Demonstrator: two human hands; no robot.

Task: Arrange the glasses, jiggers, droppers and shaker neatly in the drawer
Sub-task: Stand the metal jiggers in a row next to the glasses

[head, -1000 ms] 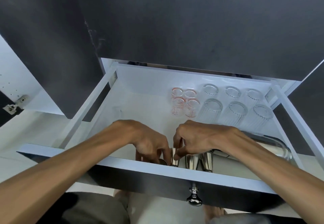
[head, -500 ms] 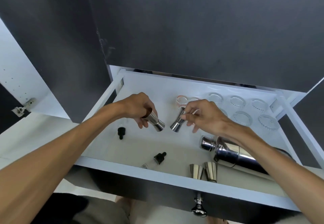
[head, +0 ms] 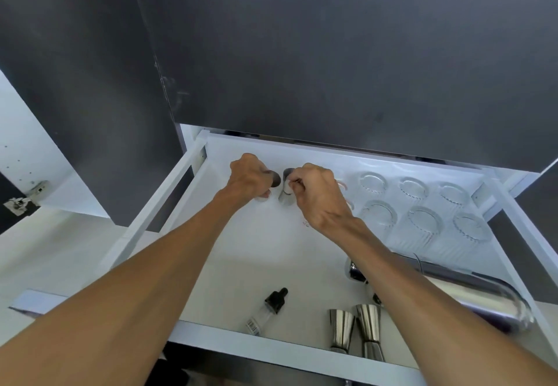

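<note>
Change from half a second ago: both hands have gone from mid-drawer to the upper left of the drawer floor, and the two jiggers they carry have turned from tilted to roughly upright.
Left hand (head: 249, 178): fingers closed around the left jigger (head: 273, 181), of which only the dark top rim and a bit of the base show.
Right hand (head: 317, 197): fingertips pinch the right jigger (head: 286, 194), which stands just beside the left one; whether either touches the floor cannot be told.
Drawer (head: 271, 346): white, pulled open below a dark cabinet front (head: 332, 53).
Clear glasses (head: 422, 204): six ribbed ones in two rows, at the drawer's upper right.
Pink glasses (head: 344, 186): mostly hidden behind the right hand; only slivers of rim show.
Shaker (head: 471, 292): lies on its side at the lower right, partly covered by the right forearm.
Spare jiggers (head: 356, 331): two more stand side by side at the front wall, lower centre.
Dropper (head: 267, 307): black-capped, lying tilted near the front wall, left of the spare jiggers.
Hinge (head: 22, 201): on the open door at the frame's far left.
</note>
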